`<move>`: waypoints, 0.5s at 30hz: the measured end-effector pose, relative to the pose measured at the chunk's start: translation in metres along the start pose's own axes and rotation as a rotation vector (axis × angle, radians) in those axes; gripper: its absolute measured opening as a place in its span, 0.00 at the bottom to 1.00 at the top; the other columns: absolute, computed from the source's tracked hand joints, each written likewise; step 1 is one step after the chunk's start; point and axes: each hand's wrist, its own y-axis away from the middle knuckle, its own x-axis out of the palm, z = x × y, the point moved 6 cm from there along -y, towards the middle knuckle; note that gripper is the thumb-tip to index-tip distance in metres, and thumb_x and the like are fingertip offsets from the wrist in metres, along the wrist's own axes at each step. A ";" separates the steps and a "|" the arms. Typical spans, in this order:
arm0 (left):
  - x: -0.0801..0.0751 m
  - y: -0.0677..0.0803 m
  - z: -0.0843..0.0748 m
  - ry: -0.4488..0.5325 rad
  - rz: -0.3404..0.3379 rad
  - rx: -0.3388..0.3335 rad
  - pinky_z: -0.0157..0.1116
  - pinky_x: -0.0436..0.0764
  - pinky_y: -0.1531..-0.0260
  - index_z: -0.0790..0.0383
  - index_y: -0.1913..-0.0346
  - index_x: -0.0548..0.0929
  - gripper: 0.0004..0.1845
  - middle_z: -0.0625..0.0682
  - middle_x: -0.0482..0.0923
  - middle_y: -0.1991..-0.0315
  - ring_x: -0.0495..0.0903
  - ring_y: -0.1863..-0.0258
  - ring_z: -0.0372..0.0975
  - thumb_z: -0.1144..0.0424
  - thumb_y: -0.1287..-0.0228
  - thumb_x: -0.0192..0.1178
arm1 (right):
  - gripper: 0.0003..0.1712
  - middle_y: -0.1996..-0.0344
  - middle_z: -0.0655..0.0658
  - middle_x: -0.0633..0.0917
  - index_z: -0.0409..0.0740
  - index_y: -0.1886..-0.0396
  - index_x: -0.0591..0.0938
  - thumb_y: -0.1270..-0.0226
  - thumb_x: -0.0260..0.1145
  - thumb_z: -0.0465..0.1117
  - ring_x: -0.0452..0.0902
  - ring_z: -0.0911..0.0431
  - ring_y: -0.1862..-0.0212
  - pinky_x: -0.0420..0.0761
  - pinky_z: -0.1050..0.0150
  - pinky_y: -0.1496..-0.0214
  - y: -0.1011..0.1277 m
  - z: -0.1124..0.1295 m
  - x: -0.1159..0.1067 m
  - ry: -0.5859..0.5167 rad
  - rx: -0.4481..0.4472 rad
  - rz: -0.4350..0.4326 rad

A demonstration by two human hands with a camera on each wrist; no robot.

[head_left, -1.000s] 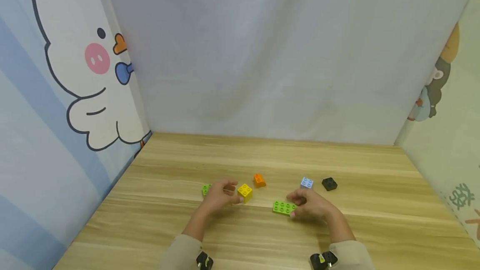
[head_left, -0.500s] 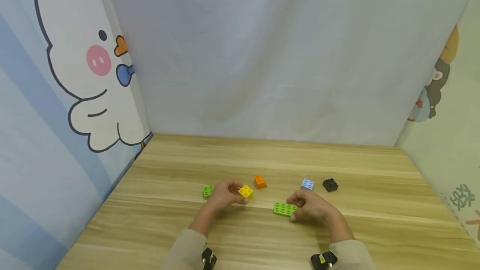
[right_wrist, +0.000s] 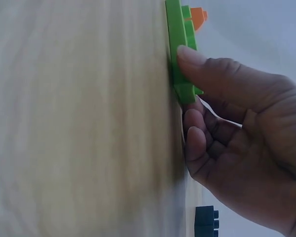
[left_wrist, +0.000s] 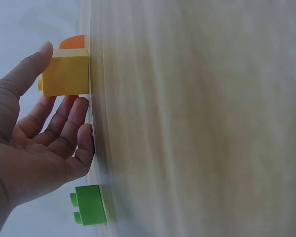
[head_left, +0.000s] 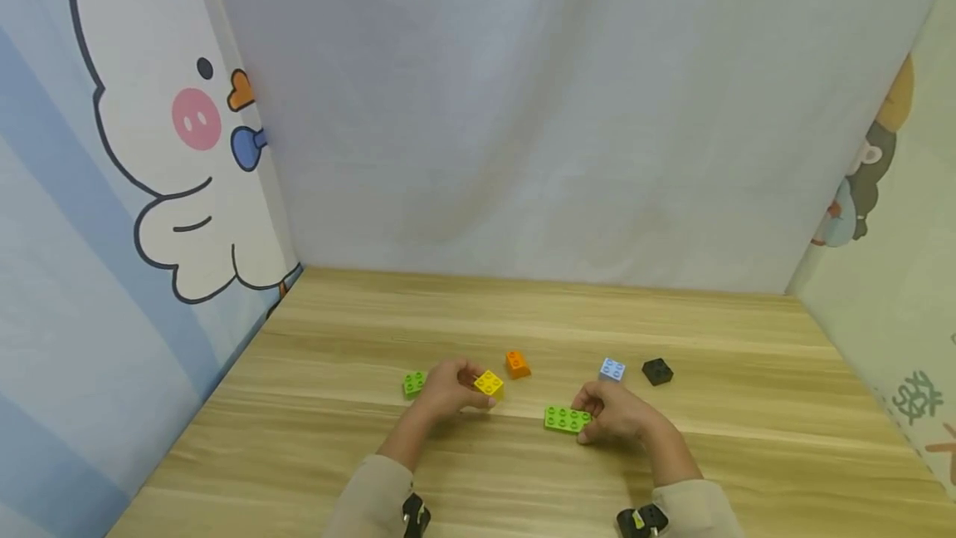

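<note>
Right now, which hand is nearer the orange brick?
Left. The left hand holds the yellow brick just beside the orange brick; the right hand sits farther off, at the green plate.

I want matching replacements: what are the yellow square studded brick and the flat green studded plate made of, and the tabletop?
Yellow square studded brick and flat green studded plate: apparently moulded plastic, even colour, crisp edges, slight sheen. Tabletop: pale wood grain, matte; possibly laminate.

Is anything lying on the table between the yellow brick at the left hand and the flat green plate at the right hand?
Nothing visible does. The yellow brick at the left hand and the flat green plate at the right hand have bare table between them; the orange brick sits farther back, off that line.
</note>
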 end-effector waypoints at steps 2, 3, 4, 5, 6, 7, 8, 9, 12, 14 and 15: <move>0.000 0.000 0.000 0.004 0.005 0.004 0.42 0.83 0.56 0.72 0.52 0.83 0.21 0.56 0.83 0.59 0.80 0.59 0.43 0.72 0.48 0.78 | 0.18 0.67 0.46 0.79 0.32 0.59 0.81 0.49 0.78 0.26 0.73 0.54 0.63 0.75 0.64 0.61 0.000 0.001 0.000 0.005 -0.005 -0.007; 0.000 0.000 0.000 0.002 0.006 0.005 0.42 0.83 0.56 0.72 0.51 0.83 0.21 0.57 0.83 0.59 0.80 0.58 0.43 0.72 0.48 0.78 | 0.18 0.67 0.46 0.79 0.32 0.59 0.81 0.49 0.78 0.26 0.73 0.54 0.63 0.75 0.64 0.61 0.000 0.001 -0.001 0.010 -0.009 -0.011; 0.000 -0.001 0.000 0.001 0.006 0.007 0.42 0.84 0.56 0.72 0.51 0.83 0.21 0.57 0.83 0.58 0.80 0.58 0.44 0.72 0.47 0.78 | 0.18 0.67 0.45 0.80 0.32 0.59 0.82 0.48 0.78 0.26 0.73 0.54 0.64 0.75 0.64 0.61 0.001 0.001 -0.001 0.011 -0.008 -0.014; 0.000 -0.001 0.000 0.000 0.007 0.005 0.42 0.84 0.56 0.72 0.51 0.83 0.21 0.57 0.83 0.58 0.80 0.58 0.44 0.72 0.47 0.78 | 0.17 0.67 0.45 0.80 0.32 0.59 0.82 0.48 0.78 0.27 0.73 0.54 0.64 0.75 0.64 0.61 0.001 0.002 -0.001 0.014 -0.006 -0.018; 0.000 -0.001 0.000 -0.002 0.007 0.004 0.42 0.84 0.56 0.72 0.51 0.83 0.21 0.57 0.83 0.58 0.81 0.58 0.44 0.72 0.47 0.78 | 0.17 0.67 0.45 0.80 0.32 0.59 0.82 0.48 0.78 0.27 0.73 0.54 0.64 0.75 0.64 0.61 0.001 0.002 -0.001 0.015 -0.005 -0.020; 0.000 -0.001 0.000 -0.004 0.007 0.002 0.42 0.84 0.56 0.72 0.51 0.83 0.21 0.57 0.83 0.58 0.81 0.57 0.44 0.72 0.47 0.78 | 0.17 0.67 0.45 0.80 0.32 0.59 0.82 0.47 0.79 0.28 0.73 0.54 0.64 0.75 0.64 0.61 0.001 0.002 -0.001 0.016 -0.004 -0.022; 0.000 -0.001 0.000 -0.006 0.007 0.001 0.42 0.84 0.56 0.72 0.50 0.83 0.21 0.57 0.83 0.58 0.81 0.57 0.45 0.72 0.47 0.78 | 0.17 0.67 0.45 0.80 0.33 0.59 0.82 0.47 0.78 0.28 0.73 0.54 0.63 0.75 0.64 0.61 0.000 0.002 -0.001 0.016 -0.004 -0.023; 0.000 -0.001 0.000 -0.009 0.006 -0.001 0.42 0.84 0.56 0.72 0.50 0.83 0.21 0.57 0.83 0.58 0.81 0.57 0.45 0.71 0.47 0.78 | 0.17 0.67 0.46 0.80 0.33 0.59 0.82 0.47 0.78 0.28 0.73 0.54 0.63 0.75 0.64 0.61 0.001 0.002 -0.002 0.017 -0.002 -0.025; -0.001 -0.001 -0.001 -0.013 0.008 -0.004 0.42 0.84 0.56 0.72 0.49 0.83 0.21 0.57 0.83 0.57 0.81 0.57 0.45 0.71 0.46 0.77 | 0.17 0.66 0.45 0.80 0.33 0.58 0.82 0.46 0.78 0.29 0.73 0.54 0.63 0.76 0.63 0.60 0.002 0.003 -0.002 0.021 -0.003 -0.029; -0.001 0.000 -0.003 -0.015 0.009 -0.003 0.42 0.84 0.55 0.72 0.49 0.83 0.21 0.57 0.83 0.57 0.81 0.57 0.45 0.70 0.45 0.77 | 0.17 0.65 0.45 0.81 0.33 0.57 0.82 0.46 0.78 0.30 0.74 0.53 0.62 0.76 0.62 0.59 0.004 0.003 -0.003 0.023 0.003 -0.040; -0.001 0.001 -0.004 -0.016 0.011 -0.002 0.42 0.84 0.55 0.73 0.49 0.83 0.21 0.57 0.83 0.57 0.81 0.56 0.45 0.70 0.44 0.77 | 0.18 0.64 0.45 0.81 0.33 0.56 0.82 0.45 0.78 0.30 0.74 0.53 0.61 0.76 0.61 0.59 0.007 0.003 -0.004 0.017 0.014 -0.047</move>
